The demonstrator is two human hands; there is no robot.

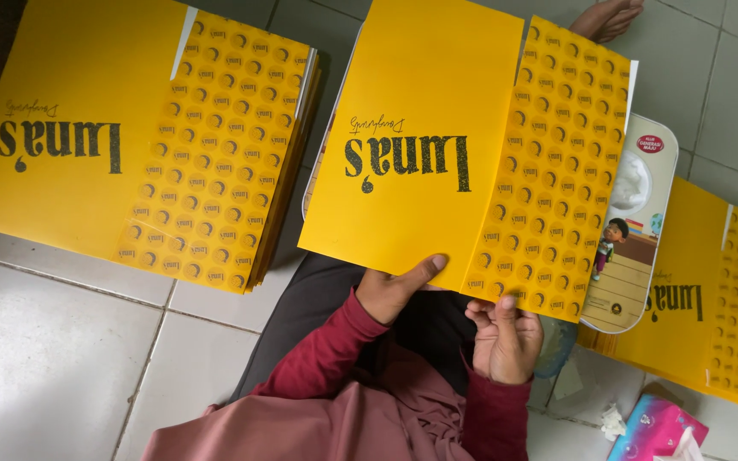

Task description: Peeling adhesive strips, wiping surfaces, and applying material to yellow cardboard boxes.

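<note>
L hand (393, 288) grips the near edge of a flat yellow box sheet (424, 145), thumb lying on top of the plain yellow face, fingers tucked under and out of sight, so clamped on the sheet. R hand (506, 340) pinches the same sheet further right at its near edge, on the patterned flap (553, 171); thumb on top, fingers curled under. Both wrists come out of dark red sleeves (335, 358).

The sheet is held up over the lap, tilted a bit, above dark trousers (318, 299). Plain part carries black lettering; flap is covered w/ rows of small round badges.

Under the sheet's right side sits a white tray (642, 222) w/ rounded corners and a cartoon picture on it; part hidden by the flap. Just right of that, a stack of the same yellow sheets (702, 299) on the floor. To the left, well apart from the hands, another stack of yellow sheets (130, 137), several thick at its edge.

Bottom right: pink tissue pack (655, 427) w/ white tissue sticking out, plus scraps of white paper (612, 418) beside it. Grey tiled floor (53, 358) all round. Bare toes (612, 17) show at the top edge, beyond the held sheet; whose they are, can't tell.
</note>
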